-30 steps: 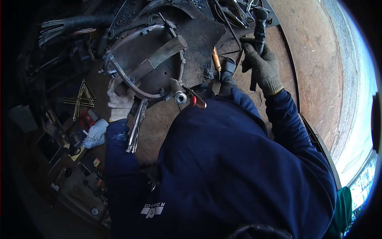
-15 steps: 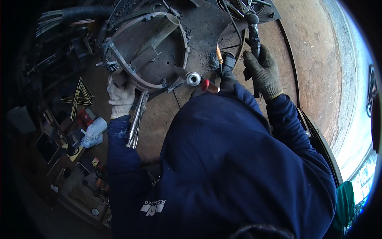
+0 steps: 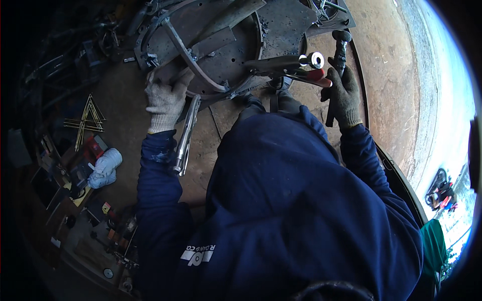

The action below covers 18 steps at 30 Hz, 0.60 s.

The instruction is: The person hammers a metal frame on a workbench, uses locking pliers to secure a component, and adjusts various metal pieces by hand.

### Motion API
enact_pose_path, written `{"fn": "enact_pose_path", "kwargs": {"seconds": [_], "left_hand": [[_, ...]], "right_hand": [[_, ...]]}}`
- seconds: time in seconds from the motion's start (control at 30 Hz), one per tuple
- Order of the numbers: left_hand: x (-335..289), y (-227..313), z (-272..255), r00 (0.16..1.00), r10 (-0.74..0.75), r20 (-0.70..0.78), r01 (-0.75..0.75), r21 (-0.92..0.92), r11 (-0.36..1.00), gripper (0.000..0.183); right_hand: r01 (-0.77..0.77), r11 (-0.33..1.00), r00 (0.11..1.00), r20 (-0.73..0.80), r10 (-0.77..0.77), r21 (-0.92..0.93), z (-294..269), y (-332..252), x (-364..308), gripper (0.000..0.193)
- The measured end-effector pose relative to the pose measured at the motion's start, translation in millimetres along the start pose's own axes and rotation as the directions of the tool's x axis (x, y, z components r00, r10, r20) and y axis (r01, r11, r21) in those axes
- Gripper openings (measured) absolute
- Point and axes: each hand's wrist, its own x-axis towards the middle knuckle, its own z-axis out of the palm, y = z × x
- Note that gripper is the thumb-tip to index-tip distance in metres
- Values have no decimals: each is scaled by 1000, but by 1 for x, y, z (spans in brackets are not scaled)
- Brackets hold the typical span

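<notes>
My left hand (image 3: 166, 102), in a pale knitted glove, is closed on the near end of a dark flat metal bar (image 3: 213, 44). The bar lies across a round metal frame (image 3: 176, 37), made of bent strips over a dark steel plate (image 3: 281, 27). Beside my left wrist, locking pliers (image 3: 187, 135) hang clamped to the frame's near edge. My right hand (image 3: 346, 98), gloved too, grips a hammer (image 3: 341, 36) by its wrapped handle, head upward. Just left of it, a tool with a shiny round end (image 3: 315, 60) and a red-tipped handle (image 3: 315, 75) stick out from the frame.
Thin yellowish rods (image 3: 85, 120) lie crossed on the floor at left. A pale cloth bundle (image 3: 106, 168) rests among boxes and tools there. Wires and scraps (image 3: 329, 12) sit at the far corner of the plate. A motorcycle (image 3: 442, 193) is outside at right.
The frame and plate have shifted up and right in the picture. My left hand is further up and right. The hammer, still in my right hand, is further right and slightly lower.
</notes>
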Motion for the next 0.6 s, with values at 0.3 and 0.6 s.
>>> {"fn": "enact_pose_path", "kwargs": {"seconds": [0.3, 0.6], "left_hand": [[5, 5, -1, 992, -125, 15, 126, -114, 986, 35], [-5, -9, 0, 998, -21, 57, 17, 63, 998, 28]], "right_hand": [[38, 999, 999, -27, -39, -12, 7, 15, -9, 37], [5, 1000, 999, -51, -6, -17, 8, 10, -10, 37]]}}
